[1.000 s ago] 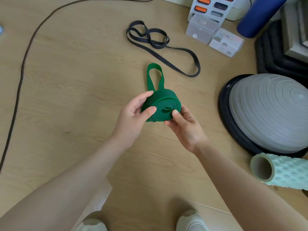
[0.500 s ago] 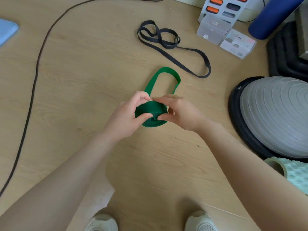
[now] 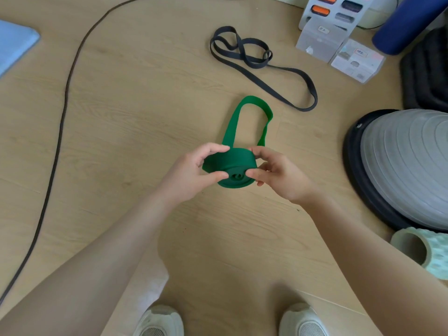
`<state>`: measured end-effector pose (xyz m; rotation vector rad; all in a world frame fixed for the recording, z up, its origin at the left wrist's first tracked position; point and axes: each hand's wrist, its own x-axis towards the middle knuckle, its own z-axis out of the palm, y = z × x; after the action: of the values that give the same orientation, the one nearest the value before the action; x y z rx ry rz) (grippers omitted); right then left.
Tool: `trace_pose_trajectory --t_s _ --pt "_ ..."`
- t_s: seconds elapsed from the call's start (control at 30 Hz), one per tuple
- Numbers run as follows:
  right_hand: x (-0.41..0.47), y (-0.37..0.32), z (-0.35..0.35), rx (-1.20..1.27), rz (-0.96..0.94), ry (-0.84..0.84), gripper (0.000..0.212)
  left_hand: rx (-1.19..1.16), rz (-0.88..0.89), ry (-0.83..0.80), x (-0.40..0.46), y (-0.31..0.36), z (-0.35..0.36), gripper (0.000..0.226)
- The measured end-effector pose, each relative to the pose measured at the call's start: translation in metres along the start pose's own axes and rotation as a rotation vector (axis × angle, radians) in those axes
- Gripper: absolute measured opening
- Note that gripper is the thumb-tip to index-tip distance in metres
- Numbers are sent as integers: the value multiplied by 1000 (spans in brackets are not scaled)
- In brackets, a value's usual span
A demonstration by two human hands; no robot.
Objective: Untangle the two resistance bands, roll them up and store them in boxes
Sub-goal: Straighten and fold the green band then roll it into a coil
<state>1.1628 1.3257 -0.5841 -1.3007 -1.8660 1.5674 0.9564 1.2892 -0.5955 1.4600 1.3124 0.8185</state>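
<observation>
A green resistance band (image 3: 232, 163) is mostly wound into a thick roll held above the wooden floor, with a loose loop of it trailing away from me onto the floor. My left hand (image 3: 191, 173) pinches the roll's left side between thumb and fingers. My right hand (image 3: 276, 173) pinches its right side the same way. A black resistance band (image 3: 257, 60) lies loose and looped on the floor farther off. Two clear storage boxes (image 3: 322, 37) (image 3: 357, 60) stand at the upper right.
A grey balance dome (image 3: 407, 166) on a black base fills the right side. A mint foam roller (image 3: 424, 253) lies at the lower right, a blue roller (image 3: 407, 23) at the top right. A dark cable (image 3: 60, 117) runs down the left. My white shoes (image 3: 160, 321) show at the bottom.
The roll has been turned between both hands, and its loose green loop now lies wider on the floor. The view has shifted slightly left.
</observation>
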Motion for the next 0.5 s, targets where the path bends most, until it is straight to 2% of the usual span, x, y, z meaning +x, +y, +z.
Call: trace_pose_trajectory --t_s 0.1,0.2,0.3,0.4,0.5 --pt "0 -2 -5 103 -29 3 25 -97 -6 76 0 0 1 58" --pt "3 -9 -9 204 -78 15 21 -253 -17 206 4 8 -5 47" --pt "4 -18 -10 304 -118 39 22 -353 14 188 4 21 -8 48" --pt "7 -32 -18 279 -152 62 24 -364 30 164 2 29 -7 55" --pt "14 -55 -27 191 -188 77 28 -355 36 220 4 44 -14 58"
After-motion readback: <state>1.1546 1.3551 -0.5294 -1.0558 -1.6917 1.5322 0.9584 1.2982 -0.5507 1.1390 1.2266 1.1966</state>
